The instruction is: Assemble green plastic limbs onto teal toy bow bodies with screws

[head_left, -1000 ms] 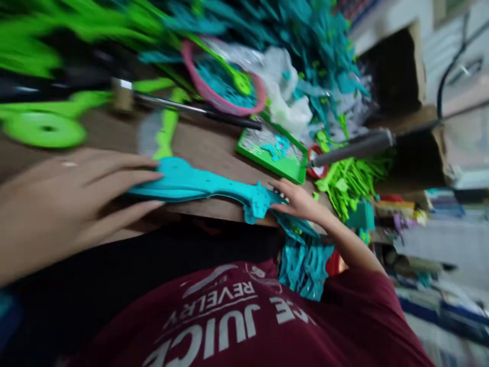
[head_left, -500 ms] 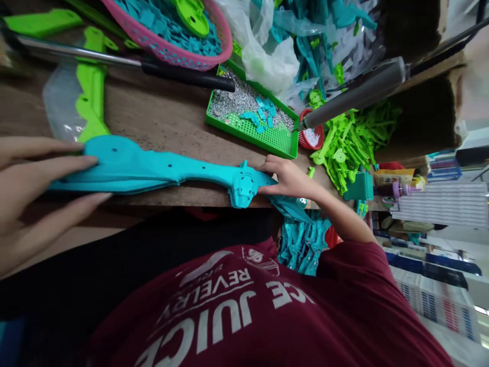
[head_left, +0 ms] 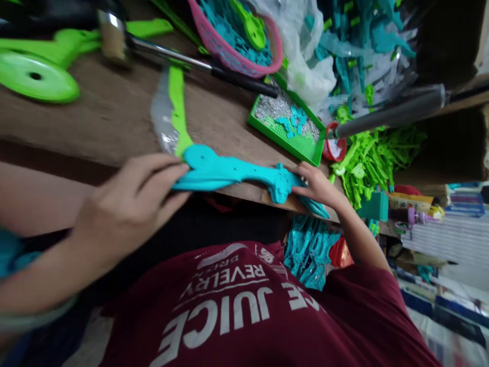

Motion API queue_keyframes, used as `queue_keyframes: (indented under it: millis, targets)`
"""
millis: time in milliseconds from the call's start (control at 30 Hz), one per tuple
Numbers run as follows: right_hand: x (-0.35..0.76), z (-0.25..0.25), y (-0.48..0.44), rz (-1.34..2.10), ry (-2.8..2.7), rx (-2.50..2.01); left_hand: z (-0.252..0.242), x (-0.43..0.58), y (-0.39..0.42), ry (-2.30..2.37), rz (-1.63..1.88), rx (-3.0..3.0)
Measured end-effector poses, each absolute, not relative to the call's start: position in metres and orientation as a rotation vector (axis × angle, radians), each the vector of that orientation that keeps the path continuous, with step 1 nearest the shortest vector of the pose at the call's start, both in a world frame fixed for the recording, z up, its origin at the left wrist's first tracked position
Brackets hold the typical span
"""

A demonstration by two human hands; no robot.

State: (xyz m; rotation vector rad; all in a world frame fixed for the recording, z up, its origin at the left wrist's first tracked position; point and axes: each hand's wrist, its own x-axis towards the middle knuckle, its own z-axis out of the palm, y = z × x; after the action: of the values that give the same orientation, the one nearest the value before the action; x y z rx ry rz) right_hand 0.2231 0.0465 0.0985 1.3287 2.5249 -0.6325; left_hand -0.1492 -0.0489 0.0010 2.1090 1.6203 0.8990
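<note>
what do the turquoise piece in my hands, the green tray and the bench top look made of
Turquoise piece: probably molded plastic, fairly matte, with even color. Green tray: likely plastic, smooth-rimmed, with regular perforations. Bench top: perhaps wood, dull, mottled brown.

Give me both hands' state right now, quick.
Left hand: closed, fingers and thumb gripping the wide end of the turquoise plastic piece.
Right hand: closed, gripping the same piece near its narrow end.

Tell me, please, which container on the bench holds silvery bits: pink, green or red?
The rectangular green tray: silvery bits lie in it with turquoise pieces, whereas the pink basket shows turquoise parts under a lime piece, and the red basket whitish bits.
</note>
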Motion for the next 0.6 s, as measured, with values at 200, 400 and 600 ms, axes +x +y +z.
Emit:
queue_keyframes:
  millis: [200, 400, 600]
  targets:
    - [0.188, 0.129, 0.037, -0.760, 2.686, 1.234, 0.000, -0.119, -0.082, 1.562, 1.207, 1.794]
    - [0.093, 0.095, 0.025, -0.758, 2.872, 1.044, -0.009, -0.117, -0.091, 1.375, 1.312, 1.194]
    - [0.080, 0.065, 0.030, -0.878, 2.910, 0.970, -0.022, -0.145, -0.078, 1.088, 1.152, 1.419]
